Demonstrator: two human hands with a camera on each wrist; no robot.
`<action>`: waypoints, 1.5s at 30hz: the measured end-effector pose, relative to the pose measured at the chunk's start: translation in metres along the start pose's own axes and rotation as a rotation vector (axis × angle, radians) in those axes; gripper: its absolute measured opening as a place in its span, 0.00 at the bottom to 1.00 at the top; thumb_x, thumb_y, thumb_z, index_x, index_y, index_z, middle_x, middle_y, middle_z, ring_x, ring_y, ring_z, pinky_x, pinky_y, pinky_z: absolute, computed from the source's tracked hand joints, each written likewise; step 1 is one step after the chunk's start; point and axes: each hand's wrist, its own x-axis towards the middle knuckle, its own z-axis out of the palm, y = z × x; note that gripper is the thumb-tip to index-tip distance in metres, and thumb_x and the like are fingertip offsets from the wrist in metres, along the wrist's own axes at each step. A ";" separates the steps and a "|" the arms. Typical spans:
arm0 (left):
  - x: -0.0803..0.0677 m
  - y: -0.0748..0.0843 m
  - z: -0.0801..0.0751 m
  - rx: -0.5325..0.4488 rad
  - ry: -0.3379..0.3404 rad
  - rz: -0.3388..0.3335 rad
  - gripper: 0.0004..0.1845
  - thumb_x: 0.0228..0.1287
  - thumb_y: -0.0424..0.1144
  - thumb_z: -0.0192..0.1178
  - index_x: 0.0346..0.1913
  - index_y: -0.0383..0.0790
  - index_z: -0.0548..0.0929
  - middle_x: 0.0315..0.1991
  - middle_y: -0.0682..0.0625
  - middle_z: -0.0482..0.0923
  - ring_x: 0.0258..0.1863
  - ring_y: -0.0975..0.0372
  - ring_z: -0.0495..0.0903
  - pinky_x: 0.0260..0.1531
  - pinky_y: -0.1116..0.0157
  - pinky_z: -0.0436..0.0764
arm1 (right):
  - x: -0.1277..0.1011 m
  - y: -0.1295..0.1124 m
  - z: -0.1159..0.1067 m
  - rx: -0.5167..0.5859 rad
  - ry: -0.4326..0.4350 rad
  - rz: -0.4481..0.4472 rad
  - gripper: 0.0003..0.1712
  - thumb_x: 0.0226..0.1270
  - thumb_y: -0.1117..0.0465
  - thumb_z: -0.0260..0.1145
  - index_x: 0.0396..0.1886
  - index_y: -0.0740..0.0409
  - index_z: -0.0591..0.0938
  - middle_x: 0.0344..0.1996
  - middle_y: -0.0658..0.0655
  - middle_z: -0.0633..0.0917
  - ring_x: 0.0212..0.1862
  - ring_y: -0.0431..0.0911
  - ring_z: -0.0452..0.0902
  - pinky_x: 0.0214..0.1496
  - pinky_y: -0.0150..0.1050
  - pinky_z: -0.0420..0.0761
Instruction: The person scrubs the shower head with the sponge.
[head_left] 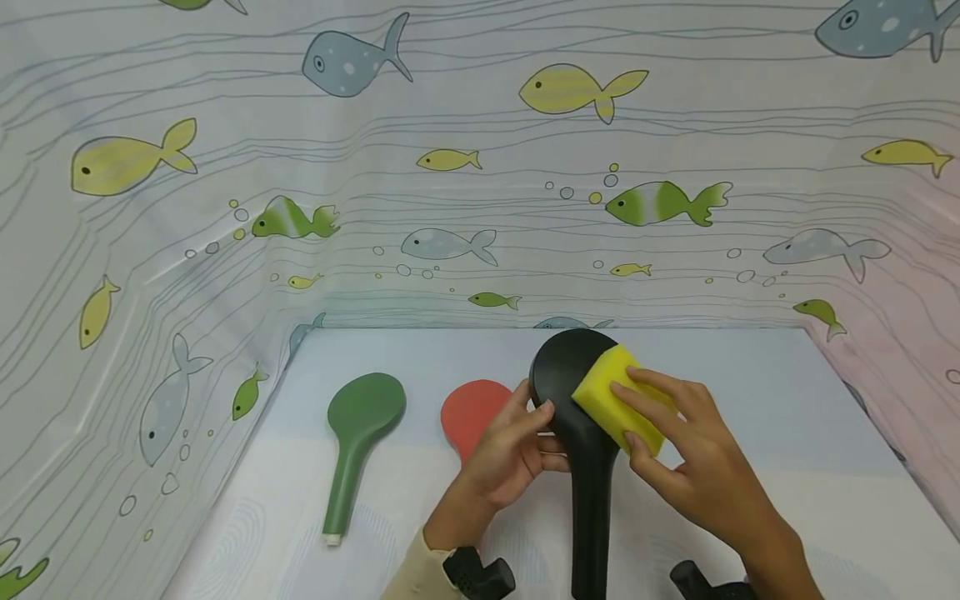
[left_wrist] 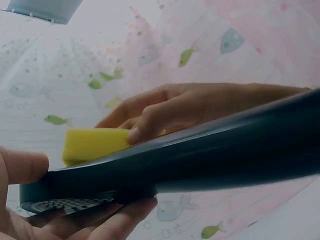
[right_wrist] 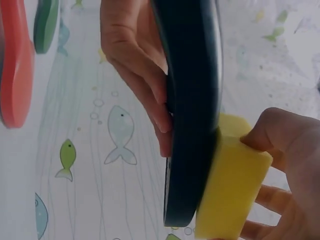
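Observation:
A black shower head point(head_left: 592, 500) is held up off the table by my left hand point(head_left: 510, 454), thumb on its back and fingers under the perforated face. In the left wrist view that spray face point(left_wrist: 70, 204) points down. My right hand point(head_left: 697, 458) grips a yellow sponge point(head_left: 622, 400) between thumb and fingers. The sponge touches the smooth back of the round head, as the right wrist view also shows along its side. Behind my left hand lies a red shower head point(head_left: 472, 412), its handle partly hidden.
To the left a green shower head point(head_left: 363, 425) lies on the white table point(head_left: 787, 417), handle toward me. A fish-patterned curtain point(head_left: 480, 200) stands behind and along both sides of the table. Black wrist cameras point(head_left: 480, 575) sit on both wrists.

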 end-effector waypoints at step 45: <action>-0.001 0.017 -0.006 0.151 0.423 0.113 0.19 0.78 0.38 0.52 0.65 0.38 0.65 0.38 0.52 0.89 0.37 0.61 0.89 0.38 0.57 0.88 | -0.030 -0.044 0.011 0.324 -0.579 -0.598 0.15 0.67 0.51 0.70 0.53 0.43 0.84 0.47 0.44 0.85 0.44 0.34 0.72 0.48 0.14 0.66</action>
